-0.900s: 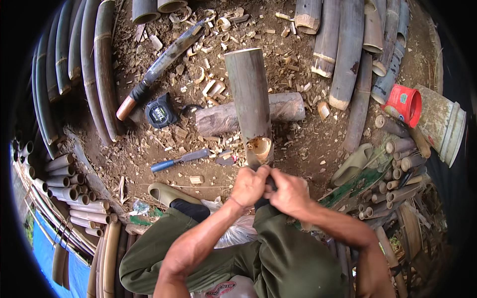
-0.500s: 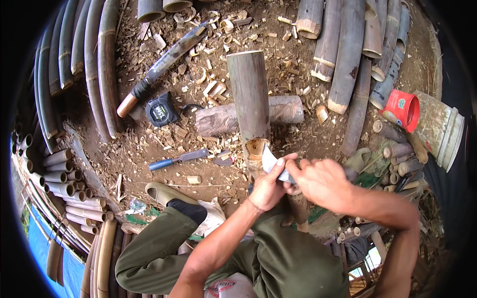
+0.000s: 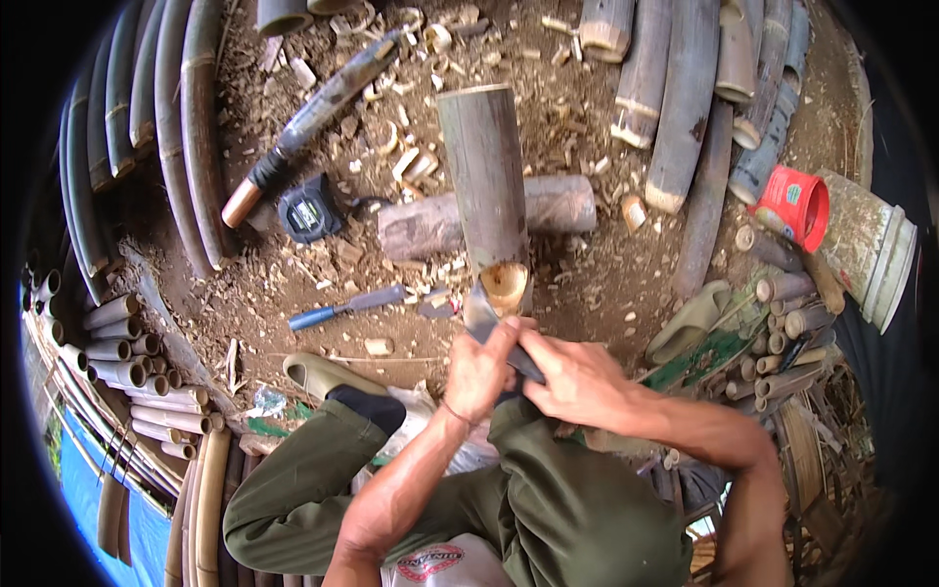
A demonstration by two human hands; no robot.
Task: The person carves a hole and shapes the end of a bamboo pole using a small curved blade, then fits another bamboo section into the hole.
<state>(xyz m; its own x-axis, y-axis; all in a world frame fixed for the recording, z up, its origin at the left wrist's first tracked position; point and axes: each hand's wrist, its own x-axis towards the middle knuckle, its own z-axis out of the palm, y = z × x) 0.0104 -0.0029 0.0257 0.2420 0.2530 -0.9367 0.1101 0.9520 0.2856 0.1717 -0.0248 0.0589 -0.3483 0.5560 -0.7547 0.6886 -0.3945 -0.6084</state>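
A thick bamboo section (image 3: 483, 171) lies pointing away from me, propped across a short log (image 3: 421, 232). Its near end has a pale, scooped cut (image 3: 506, 284). Both hands grip a broad-bladed knife (image 3: 480, 315), whose grey blade meets the left edge of that cut. My left hand (image 3: 477, 374) is closed about the knife, thumb toward the base of the blade. My right hand (image 3: 575, 387) is closed at the dark handle end, close against the left. Part of the handle is hidden by the fingers.
A blue-handled flat-bladed tool (image 3: 344, 306), a black tape measure (image 3: 310, 209) and a long machete-like tool (image 3: 311, 125) lie on chip-strewn soil. Bamboo poles (image 3: 675, 108) flank both sides. A red container (image 3: 790, 207) and a dirty white bucket (image 3: 861, 249) are at right.
The knife and both hands have swung from the right side of the cut to its left. The blade now tilts up-left, and the cut is more visible. My head view has shifted slightly.
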